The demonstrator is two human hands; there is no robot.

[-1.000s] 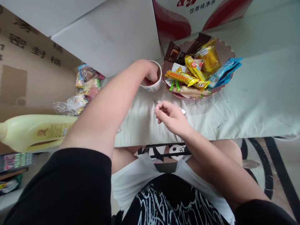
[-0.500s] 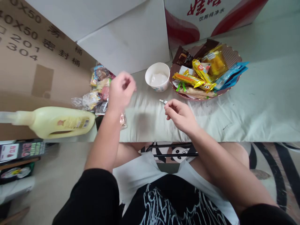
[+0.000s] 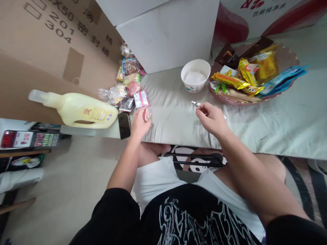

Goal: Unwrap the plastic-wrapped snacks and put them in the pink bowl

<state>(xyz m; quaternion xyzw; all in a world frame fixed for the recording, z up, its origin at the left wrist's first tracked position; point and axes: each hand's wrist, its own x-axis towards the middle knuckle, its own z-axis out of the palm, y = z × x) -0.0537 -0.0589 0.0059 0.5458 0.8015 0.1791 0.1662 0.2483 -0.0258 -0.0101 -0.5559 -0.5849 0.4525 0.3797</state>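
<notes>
Cloth [image 3: 168, 114] bears boxes [image 3: 173, 41]; left fingers [image 3: 148, 124] hold a packet [image 3: 146, 114], right fingers [image 3: 202, 115] seemingly a knife [image 3: 195, 103].

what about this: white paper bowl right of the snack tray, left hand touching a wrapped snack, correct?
Not quite: the head view shows the white paper bowl left of the snack tray, not right. The left hand does touch a wrapped snack.

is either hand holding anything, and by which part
Right hand holds a slim tool between its two visible ends. Left hand is at a small wrapped snack; whether it's held can't be told.
</notes>
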